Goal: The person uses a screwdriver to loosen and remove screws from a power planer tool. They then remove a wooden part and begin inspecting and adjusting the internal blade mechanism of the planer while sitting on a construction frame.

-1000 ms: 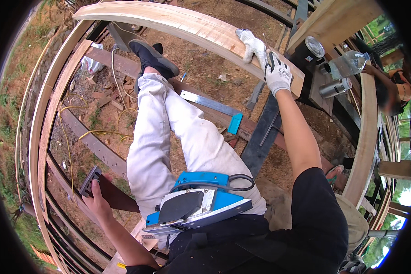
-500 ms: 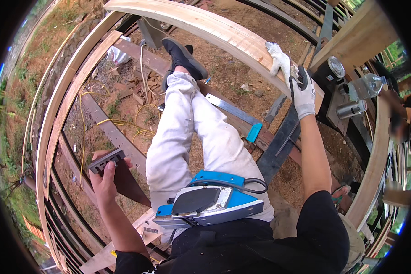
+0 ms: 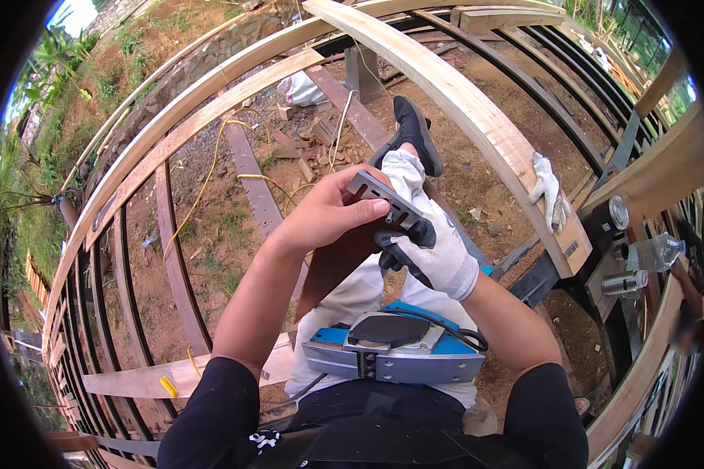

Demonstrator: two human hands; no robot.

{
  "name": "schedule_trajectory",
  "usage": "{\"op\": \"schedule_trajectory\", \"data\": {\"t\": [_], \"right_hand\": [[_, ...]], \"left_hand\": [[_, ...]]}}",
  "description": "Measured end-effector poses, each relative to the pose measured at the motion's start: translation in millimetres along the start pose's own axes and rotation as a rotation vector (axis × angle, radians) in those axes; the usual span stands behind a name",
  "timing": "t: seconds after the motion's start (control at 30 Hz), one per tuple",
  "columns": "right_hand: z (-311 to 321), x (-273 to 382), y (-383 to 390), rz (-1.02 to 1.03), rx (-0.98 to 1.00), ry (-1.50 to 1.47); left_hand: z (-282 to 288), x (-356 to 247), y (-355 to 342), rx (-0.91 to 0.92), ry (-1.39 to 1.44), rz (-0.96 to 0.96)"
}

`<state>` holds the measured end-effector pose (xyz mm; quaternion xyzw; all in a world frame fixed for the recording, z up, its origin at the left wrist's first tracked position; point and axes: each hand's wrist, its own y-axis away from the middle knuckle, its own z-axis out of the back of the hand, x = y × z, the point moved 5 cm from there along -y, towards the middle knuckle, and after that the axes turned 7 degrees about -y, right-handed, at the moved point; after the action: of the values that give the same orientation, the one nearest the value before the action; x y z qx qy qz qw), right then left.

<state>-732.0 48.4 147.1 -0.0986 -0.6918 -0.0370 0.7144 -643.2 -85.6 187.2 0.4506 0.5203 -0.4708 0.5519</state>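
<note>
My bare left hand (image 3: 332, 215) grips a slotted grey metal plate (image 3: 374, 184) with its thumb across the front, along with a flat dark-brown piece (image 3: 325, 273) hanging beneath. My right hand (image 3: 434, 258), in a white glove with dark palm, curls its fingers at the plate's lower right; what they grip is hidden. Across my lap lies a blue-and-silver electric planer (image 3: 395, 363) with a black cord. A loose white glove (image 3: 547, 191) lies on the pale curved beam (image 3: 493, 133) at right. My white-trousered legs are crossed below my hands.
At right stand a dark tumbler (image 3: 600, 229), plastic bottle (image 3: 655, 252) and steel flask (image 3: 624, 282); a person (image 3: 688, 305) is beside them at the rim. Metal and timber joists (image 3: 176, 258) surround me over dirt with wood scraps and a yellow cord (image 3: 197, 211).
My left hand has risen from the lower left to the middle with the plate. My right hand has left the beam and loose glove and moved in to meet it. The view has swung rightward in frame.
</note>
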Motion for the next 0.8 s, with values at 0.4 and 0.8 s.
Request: {"op": "schedule_trajectory", "data": {"t": [0.4,0.8], "right_hand": [[4,-15,11,-0.168,-0.284,-0.196],[5,-16,13,-0.149,-0.237,-0.063]], "left_hand": [[-27,-22,22,-0.473,-0.792,-0.461],[-32,-8,3,-0.455,-0.857,-0.529]]}}
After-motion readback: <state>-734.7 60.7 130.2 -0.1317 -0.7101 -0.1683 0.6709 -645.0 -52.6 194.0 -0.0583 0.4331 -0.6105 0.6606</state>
